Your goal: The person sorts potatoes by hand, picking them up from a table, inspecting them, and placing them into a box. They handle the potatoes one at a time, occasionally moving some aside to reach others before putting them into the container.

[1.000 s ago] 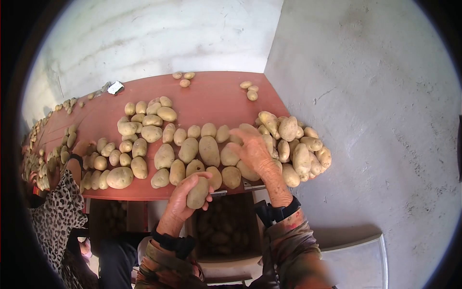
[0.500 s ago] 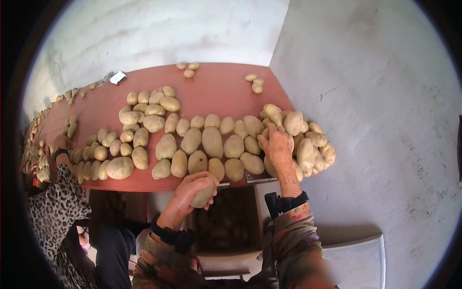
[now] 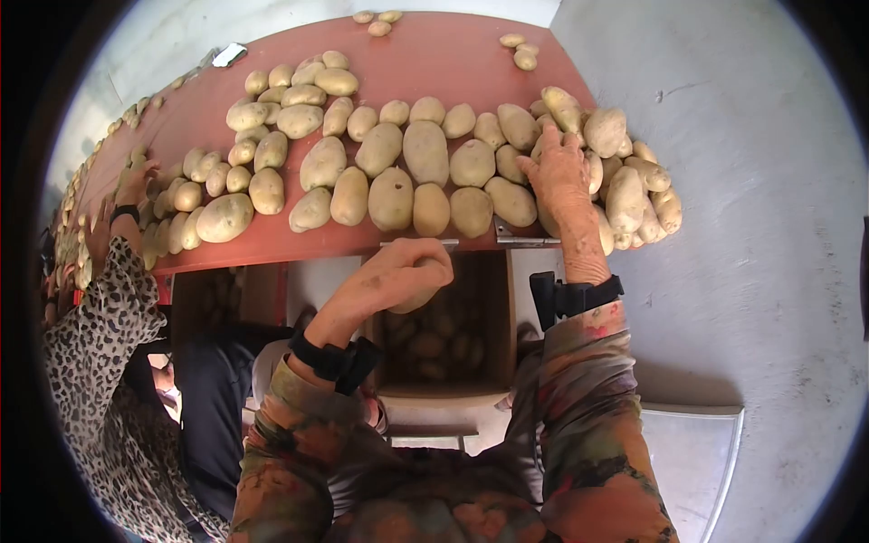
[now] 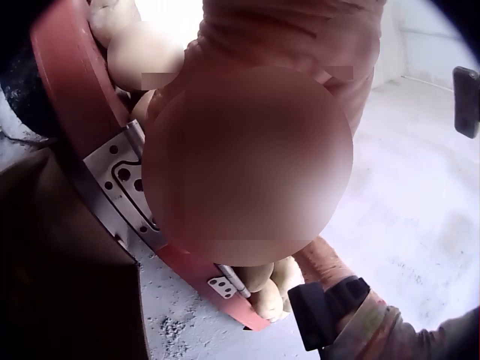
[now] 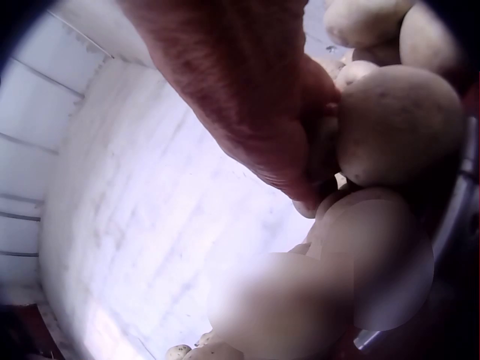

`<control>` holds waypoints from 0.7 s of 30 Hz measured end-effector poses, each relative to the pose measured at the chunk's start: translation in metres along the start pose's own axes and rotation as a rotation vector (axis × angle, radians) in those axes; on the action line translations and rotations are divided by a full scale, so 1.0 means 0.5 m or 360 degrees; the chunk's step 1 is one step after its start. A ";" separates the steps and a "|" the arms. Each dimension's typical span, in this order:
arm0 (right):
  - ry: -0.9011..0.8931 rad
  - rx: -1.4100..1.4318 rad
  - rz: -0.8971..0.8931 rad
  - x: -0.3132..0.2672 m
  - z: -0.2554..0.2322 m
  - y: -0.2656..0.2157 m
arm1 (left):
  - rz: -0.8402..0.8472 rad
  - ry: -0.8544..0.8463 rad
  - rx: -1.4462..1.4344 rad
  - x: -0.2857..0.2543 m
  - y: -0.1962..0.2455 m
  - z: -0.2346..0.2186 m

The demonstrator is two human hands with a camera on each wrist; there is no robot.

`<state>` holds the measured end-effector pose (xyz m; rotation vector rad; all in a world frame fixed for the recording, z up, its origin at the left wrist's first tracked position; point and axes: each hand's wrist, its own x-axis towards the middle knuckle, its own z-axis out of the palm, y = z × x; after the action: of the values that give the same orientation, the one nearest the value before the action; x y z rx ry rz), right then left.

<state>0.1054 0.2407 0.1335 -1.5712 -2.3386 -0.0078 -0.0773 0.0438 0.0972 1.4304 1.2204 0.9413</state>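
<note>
My left hand (image 3: 398, 276) holds a potato (image 3: 415, 299) just off the table's front edge, above an open box (image 3: 507, 380). The back of the hand covers most of that potato, and a large blur hides the grip in the left wrist view. My right hand (image 3: 563, 176) lies over the near side of a potato heap (image 3: 629, 195), thumb and fingers spread. In the right wrist view, its fingers reach down beside a large potato (image 5: 401, 124). Left of this hand, potatoes (image 3: 425, 154) sit in rows on the red table (image 3: 434, 63).
Potatoes lie in the box below the table edge. Metal hinges (image 3: 525, 241) line that edge. At the left, another person's hand (image 3: 134, 185) is among more potatoes. A grey wall (image 3: 724, 181) stands at the right. Small potatoes (image 3: 380, 28) sit at the back.
The view has tilted down. My right hand has moved right, from the row ends onto the heap, leaving potatoes at the row ends. The left hand has turned its back upward over its potato.
</note>
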 end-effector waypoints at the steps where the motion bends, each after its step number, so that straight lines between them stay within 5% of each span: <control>1: 0.0014 0.0042 -0.0006 0.001 0.002 0.002 | -0.0016 -0.0001 -0.0004 -0.004 -0.005 0.001; 4: 0.0090 0.0212 -0.0027 -0.005 0.010 0.010 | -0.0062 0.0021 0.0170 -0.013 -0.011 0.007; 7: 0.0233 0.0383 -0.0048 -0.003 -0.007 0.003 | 0.0203 0.0282 0.0521 -0.009 -0.009 0.008; 11: 0.0490 0.0696 -0.0056 -0.006 -0.048 -0.029 | 0.0031 0.0315 -0.0018 0.002 0.008 -0.005; 13: 0.0515 0.0921 -0.0188 -0.009 -0.048 -0.048 | -0.0118 0.0393 -0.0754 0.005 0.022 -0.008; 21: 0.0226 0.1194 -0.0893 -0.093 -0.044 -0.199 | 0.0175 0.0543 -0.1535 0.021 0.013 -0.022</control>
<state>0.0374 0.1556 0.1593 -0.5316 -2.1969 0.5374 -0.0847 0.0563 0.1054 0.5749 0.7164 1.6057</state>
